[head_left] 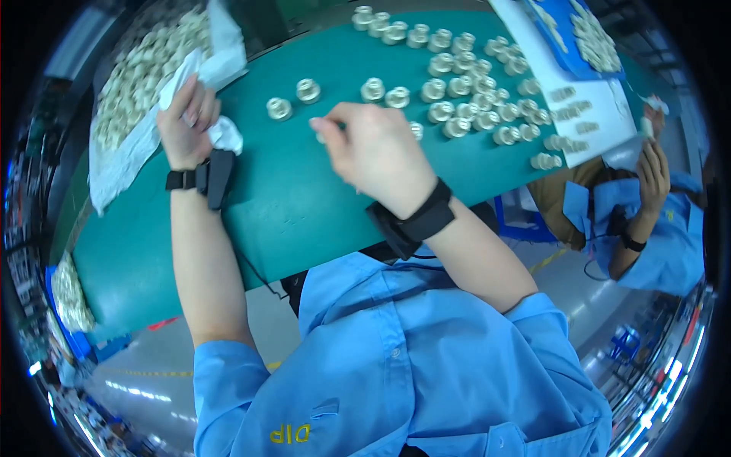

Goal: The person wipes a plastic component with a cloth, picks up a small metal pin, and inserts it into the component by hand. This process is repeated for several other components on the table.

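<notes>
My left hand (189,126) is at the edge of a white plastic bag (228,49), its fingers curled against the crumpled plastic. Inside that bag lies a heap of small cream-coloured parts (141,72). Over the middle of the table my right hand (381,148) is closed, thumb and index finger close together. A small pale bit shows at its fingertips, too little to name. Two shiny, stepped round parts (308,91) stand between my hands. Just beyond my right hand are more such parts (372,90), one partly hidden behind the knuckles.
Many similar round parts (459,85) stand in rows on the green table (293,221) to the right. Beyond them are a white sheet (601,141) with more parts and a blue tray (560,42) of pale pieces. A co-worker (647,221) in blue sits at the right.
</notes>
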The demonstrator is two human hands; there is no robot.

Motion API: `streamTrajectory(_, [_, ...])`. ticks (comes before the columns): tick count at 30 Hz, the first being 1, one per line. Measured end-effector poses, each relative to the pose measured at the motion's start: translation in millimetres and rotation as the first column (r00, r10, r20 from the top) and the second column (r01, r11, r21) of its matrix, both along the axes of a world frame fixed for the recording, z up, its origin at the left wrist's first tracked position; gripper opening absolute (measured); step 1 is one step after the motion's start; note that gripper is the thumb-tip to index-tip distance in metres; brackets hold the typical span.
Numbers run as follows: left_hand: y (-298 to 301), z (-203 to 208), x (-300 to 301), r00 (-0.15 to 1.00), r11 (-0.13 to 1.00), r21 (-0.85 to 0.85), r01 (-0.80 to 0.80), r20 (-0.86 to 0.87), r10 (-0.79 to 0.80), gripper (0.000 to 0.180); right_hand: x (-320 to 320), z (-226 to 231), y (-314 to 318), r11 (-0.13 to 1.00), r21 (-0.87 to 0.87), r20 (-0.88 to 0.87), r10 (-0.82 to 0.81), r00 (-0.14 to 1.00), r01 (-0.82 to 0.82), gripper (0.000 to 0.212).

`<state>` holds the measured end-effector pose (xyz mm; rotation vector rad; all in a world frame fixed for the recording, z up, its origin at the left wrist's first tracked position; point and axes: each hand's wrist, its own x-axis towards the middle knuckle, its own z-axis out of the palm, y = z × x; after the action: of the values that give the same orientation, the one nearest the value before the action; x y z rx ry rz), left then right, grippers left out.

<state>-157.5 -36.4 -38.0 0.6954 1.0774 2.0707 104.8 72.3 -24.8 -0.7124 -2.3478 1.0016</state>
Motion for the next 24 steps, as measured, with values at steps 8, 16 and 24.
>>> streamTrajectory(8, [7,-2,6,0.991,0.98,-0.158,-0.119,-0.086,0.106,0.021,59,50,-4,0.983,0.162,-0.225,-0.046,0.973,0.084,0.011])
streamTrajectory(16, [6,-1,8,0.975,0.961,-0.229,-0.155,-0.19,0.113,0.011,195,42,20,0.959,0.033,-0.057,-0.279,0.959,0.281,0.007])
streamTrajectory(24, [6,-8,4,0.963,0.943,-0.274,-0.189,-0.241,0.123,0.015,240,22,50,0.748,-0.257,0.047,-0.623,0.781,0.612,0.017])
